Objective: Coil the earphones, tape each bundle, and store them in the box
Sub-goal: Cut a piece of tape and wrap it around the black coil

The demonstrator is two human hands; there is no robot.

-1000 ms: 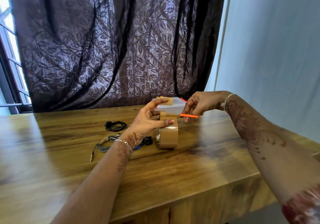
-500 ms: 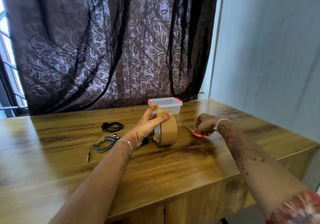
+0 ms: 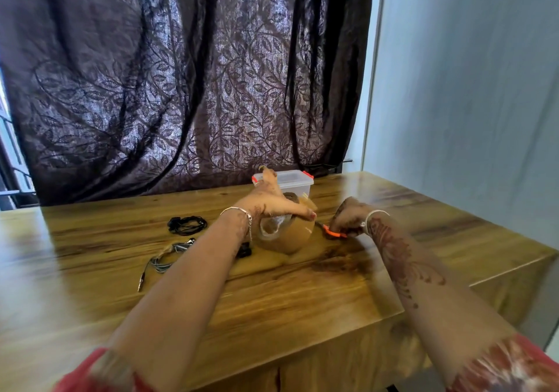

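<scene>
Earphone coil (image 3: 187, 225), black, flat on tabletop (image 3: 302, 301), left of tape roll (image 3: 290, 237); grey earphone set (image 3: 165, 260) nearer, long axis running near-left to far-right, plug (image 3: 141, 284) toward near edge. Fingers of left hand (image 3: 269, 204) clasping tape roll; fingers of right hand (image 3: 348, 219) curled round orange scissors (image 3: 334, 234) on tabletop.

**HEAD CAM, ONE WIDE VIEW**

Single cam worn on head, at near edge of tabletop (image 3: 272, 301), facing fwd & down across it to far curtain (image 3: 181, 89); wall (image 3: 469, 89) on right; left hand (image 3: 269, 205) & right hand (image 3: 348, 219) sit mid-frame, fairly near lens.
</scene>
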